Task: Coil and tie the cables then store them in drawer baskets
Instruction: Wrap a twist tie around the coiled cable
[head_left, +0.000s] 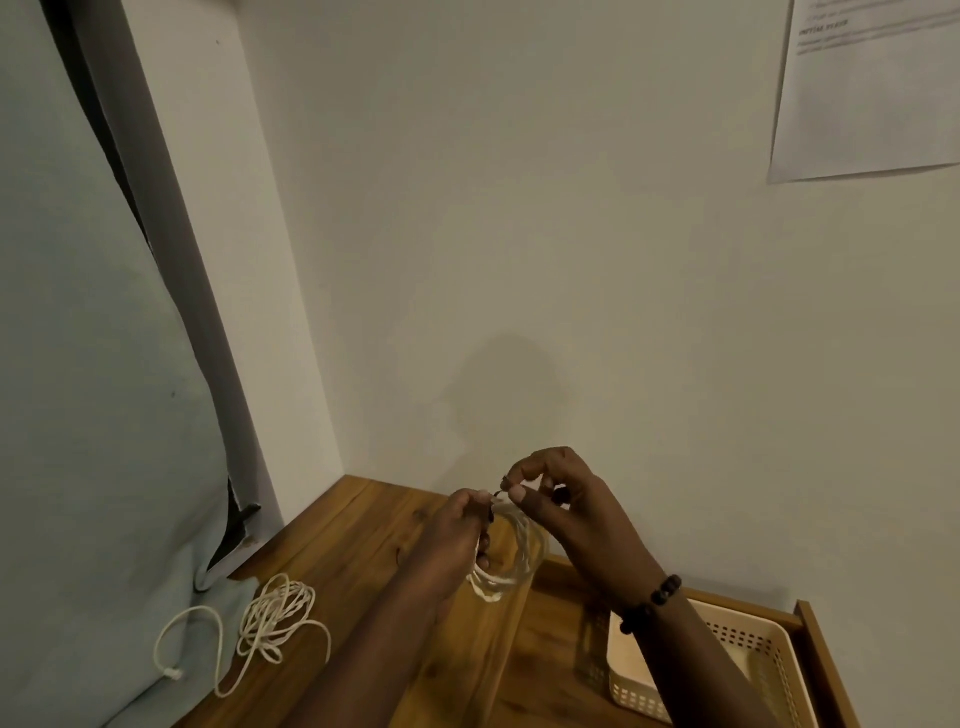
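Landmark: the wooden cabinet top (363, 545), seen from above with a pale wall behind it.

Hands:
- Left hand (457, 525) is raised above the centre of the cabinet top. Its fingers are curled round the upper part of a coiled white cable (511, 561), which hangs below the hand as a bundle of loops clear of the wood.
- Right hand (561, 499) is raised above the cabinet top, just beside the left hand and touching the same coil at its top. Thumb and forefinger pinch a small dark tie (500, 492) at the point where the loops gather. The remaining fingers are bent. A dark beaded bracelet (652, 603) sits on the right wrist.

Other task items:
- A second white cable (270, 618) lies loose and uncoiled at the left edge of the cabinet top. Part of it trails off the wood onto a pale blue cloth (93, 415); one end with a small connector rests on that cloth.
- A cream perforated basket (748, 639) sits in the open drawer (815, 654) at the right side of the cabinet top, below the right forearm.

Surroundings:
- A printed paper sheet (867, 93) is fixed to the wall high above the cabinet top, to the right; its text is too blurred to read
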